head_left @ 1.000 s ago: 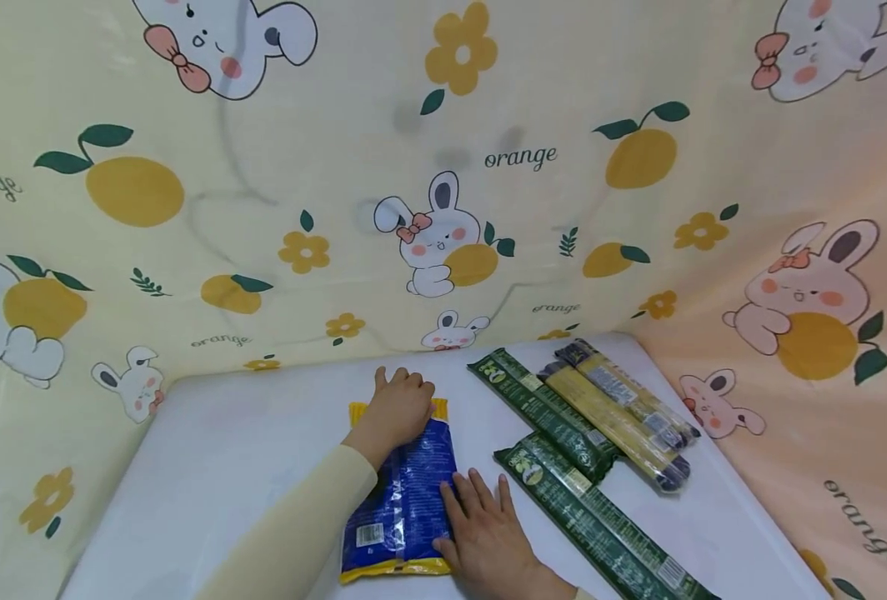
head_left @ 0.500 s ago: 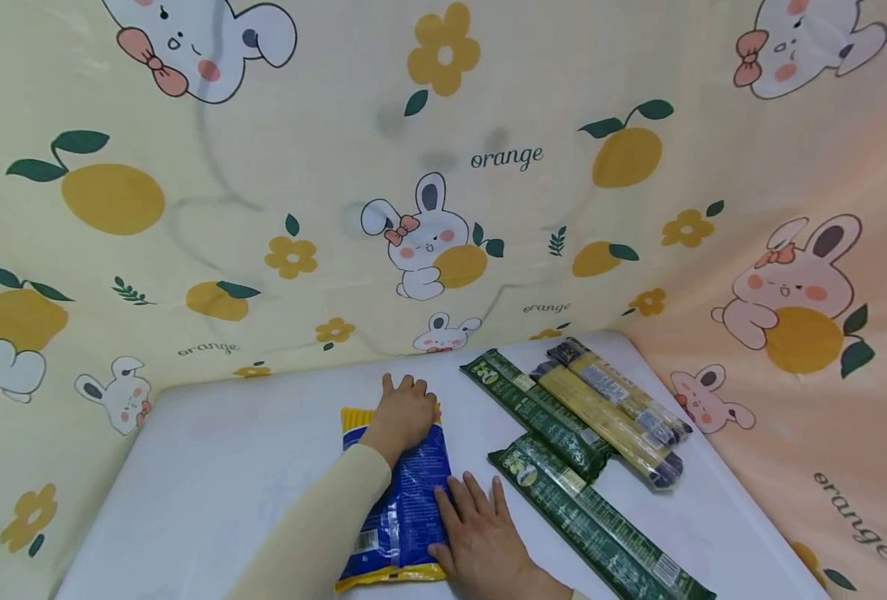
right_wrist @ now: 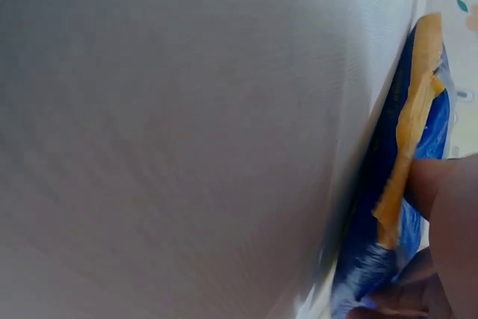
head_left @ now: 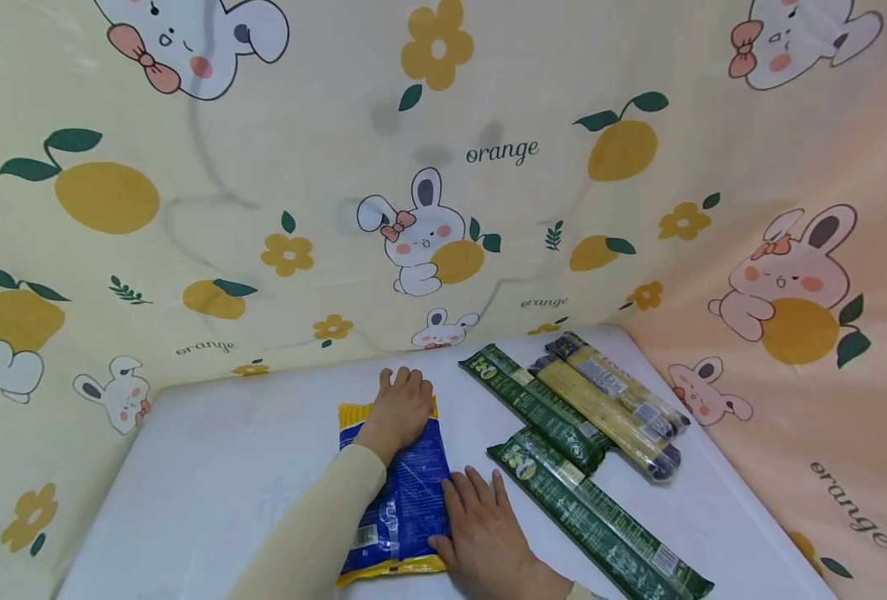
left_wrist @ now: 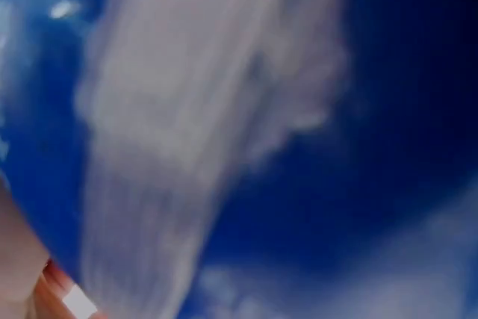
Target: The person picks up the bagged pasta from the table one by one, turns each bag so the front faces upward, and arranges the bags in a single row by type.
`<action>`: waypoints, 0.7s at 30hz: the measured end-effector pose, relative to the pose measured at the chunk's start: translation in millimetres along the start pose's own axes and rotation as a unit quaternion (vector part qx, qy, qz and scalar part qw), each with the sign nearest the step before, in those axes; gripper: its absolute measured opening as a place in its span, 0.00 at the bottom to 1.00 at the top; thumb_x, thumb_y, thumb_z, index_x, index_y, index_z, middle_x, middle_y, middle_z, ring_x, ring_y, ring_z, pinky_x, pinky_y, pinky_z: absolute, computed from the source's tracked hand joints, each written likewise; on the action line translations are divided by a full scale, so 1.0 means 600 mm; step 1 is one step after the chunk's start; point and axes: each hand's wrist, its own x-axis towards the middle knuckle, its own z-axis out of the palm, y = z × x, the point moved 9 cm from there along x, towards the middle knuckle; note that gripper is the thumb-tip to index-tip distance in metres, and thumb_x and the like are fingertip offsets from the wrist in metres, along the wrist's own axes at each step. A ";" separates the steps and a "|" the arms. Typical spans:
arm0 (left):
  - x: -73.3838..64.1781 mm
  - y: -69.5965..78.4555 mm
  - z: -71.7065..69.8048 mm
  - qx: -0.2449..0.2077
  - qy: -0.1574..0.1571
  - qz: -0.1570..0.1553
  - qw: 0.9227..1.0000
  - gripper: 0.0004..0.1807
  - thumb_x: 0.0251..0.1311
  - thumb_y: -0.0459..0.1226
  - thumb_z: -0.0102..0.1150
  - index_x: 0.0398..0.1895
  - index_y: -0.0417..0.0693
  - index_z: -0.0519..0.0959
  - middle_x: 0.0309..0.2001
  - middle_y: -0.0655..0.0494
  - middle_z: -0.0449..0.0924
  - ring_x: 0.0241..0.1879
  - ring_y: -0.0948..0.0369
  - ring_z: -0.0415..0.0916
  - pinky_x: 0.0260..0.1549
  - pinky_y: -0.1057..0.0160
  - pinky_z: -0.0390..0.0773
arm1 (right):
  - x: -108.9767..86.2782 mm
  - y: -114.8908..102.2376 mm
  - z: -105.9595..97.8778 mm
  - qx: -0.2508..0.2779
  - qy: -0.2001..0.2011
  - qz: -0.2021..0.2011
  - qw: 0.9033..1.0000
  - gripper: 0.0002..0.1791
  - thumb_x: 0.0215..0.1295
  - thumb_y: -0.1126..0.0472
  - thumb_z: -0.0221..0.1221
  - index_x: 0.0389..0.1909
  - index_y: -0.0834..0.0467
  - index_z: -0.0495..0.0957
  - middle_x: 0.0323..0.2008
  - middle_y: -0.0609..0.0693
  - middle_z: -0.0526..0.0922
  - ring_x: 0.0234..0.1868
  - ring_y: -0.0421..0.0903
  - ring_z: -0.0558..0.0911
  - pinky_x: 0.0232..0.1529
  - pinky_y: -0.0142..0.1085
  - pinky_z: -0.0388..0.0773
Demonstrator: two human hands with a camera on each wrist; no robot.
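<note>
A blue plastic packet [head_left: 413,492] with yellow ends and a barcode lies on the white table in the head view. My left hand [head_left: 398,412] reaches across its far end, with bent fingers gripping the yellow edge; the thumb is mostly hidden. My right hand [head_left: 484,529] lies with extended fingers along the packet's near right side, touching it. In the right wrist view, the thumb of the right hand [right_wrist: 459,222] touches the packet [right_wrist: 426,125] by its yellow end. Blurred blue wrapping [left_wrist: 299,207] fills most of the left wrist view.
To the right lie two long green packets [head_left: 601,517] and two clear packets of yellow sticks [head_left: 608,408], partly overlapping. The white table [head_left: 211,483] meets a printed cloth [head_left: 301,167] behind and at the right.
The scene shifts slightly left as the head view moves. Both hands stay in nearly the same places on the blue packet; the left forearm has swung slightly right relative to it.
</note>
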 end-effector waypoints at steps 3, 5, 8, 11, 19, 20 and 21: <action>-0.009 -0.012 -0.013 -0.010 0.033 -0.001 0.999 0.20 0.82 0.50 0.49 0.56 0.43 0.76 0.49 0.48 0.74 0.59 0.47 0.70 0.65 0.38 0.67 | -0.004 0.001 -0.017 -0.008 0.052 0.005 0.999 0.35 0.72 0.35 0.60 0.65 0.59 0.75 0.63 0.58 0.79 0.69 0.58 0.75 0.69 0.64 0.70; -0.014 -0.020 -0.022 -0.015 0.053 -0.002 0.998 0.19 0.81 0.49 0.50 0.53 0.42 0.76 0.47 0.48 0.73 0.57 0.47 0.70 0.63 0.38 0.67 | -0.007 0.002 -0.028 -0.020 0.092 0.004 0.996 0.32 0.70 0.36 0.63 0.58 0.59 0.77 0.56 0.56 0.80 0.63 0.56 0.77 0.66 0.62 0.73; -0.022 -0.033 -0.033 -0.022 0.073 -0.002 0.997 0.18 0.82 0.48 0.50 0.50 0.41 0.75 0.45 0.47 0.73 0.55 0.46 0.70 0.62 0.38 0.67 | -0.013 0.003 -0.041 -0.043 0.143 0.003 0.989 0.28 0.67 0.36 0.66 0.45 0.58 0.76 0.44 0.54 0.78 0.52 0.55 0.78 0.61 0.59 0.76; -0.029 -0.044 -0.043 -0.034 0.094 -0.004 0.995 0.17 0.82 0.47 0.50 0.47 0.40 0.75 0.44 0.46 0.73 0.54 0.45 0.70 0.61 0.38 0.66 | -0.018 0.006 -0.049 -0.061 0.174 0.004 0.983 0.27 0.65 0.36 0.67 0.33 0.55 0.71 0.35 0.52 0.73 0.44 0.54 0.77 0.54 0.55 0.75; -0.046 -0.069 -0.058 -0.053 0.115 -0.017 0.992 0.17 0.83 0.45 0.45 0.46 0.39 0.74 0.45 0.45 0.72 0.55 0.44 0.68 0.59 0.38 0.64 | -0.028 0.005 -0.064 -0.070 0.235 -0.013 0.969 0.25 0.66 0.40 0.63 0.26 0.56 0.67 0.28 0.51 0.67 0.36 0.54 0.74 0.45 0.52 0.73; -0.047 -0.071 -0.059 -0.053 0.115 -0.019 0.992 0.17 0.84 0.45 0.45 0.46 0.39 0.74 0.45 0.45 0.72 0.55 0.43 0.68 0.59 0.38 0.64 | -0.028 0.003 -0.065 -0.069 0.240 -0.018 0.968 0.24 0.67 0.42 0.63 0.25 0.56 0.67 0.28 0.51 0.66 0.36 0.54 0.73 0.45 0.52 0.73; -0.049 -0.073 -0.060 -0.054 0.114 -0.021 0.992 0.17 0.84 0.45 0.44 0.47 0.39 0.73 0.45 0.45 0.72 0.55 0.43 0.68 0.60 0.38 0.64 | -0.028 0.000 -0.067 -0.069 0.244 -0.023 0.967 0.24 0.67 0.43 0.62 0.25 0.56 0.67 0.27 0.50 0.66 0.36 0.54 0.73 0.45 0.52 0.72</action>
